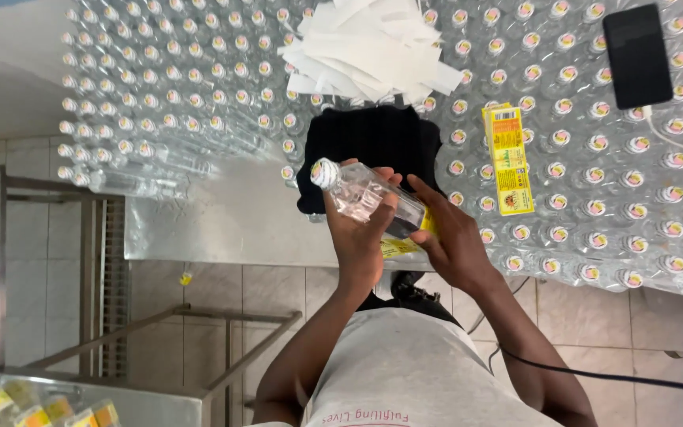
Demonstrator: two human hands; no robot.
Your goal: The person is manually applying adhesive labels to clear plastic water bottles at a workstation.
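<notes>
Left hand [357, 237] clamps a clear bottle [365, 194] above the bench [223, 221]; right hand [452, 237] presses its yellow label [405, 245], fingers together.

Clear capped bottle [365, 196] tilted sideways; yellow label [405, 241] beneath.

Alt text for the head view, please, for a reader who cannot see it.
Both hands hold a small clear bottle on its side, left hand gripping it, right hand pressing a yellow label onto it. Behind, rows of capped bottles, a yellow label strip, white paper strips.
</notes>
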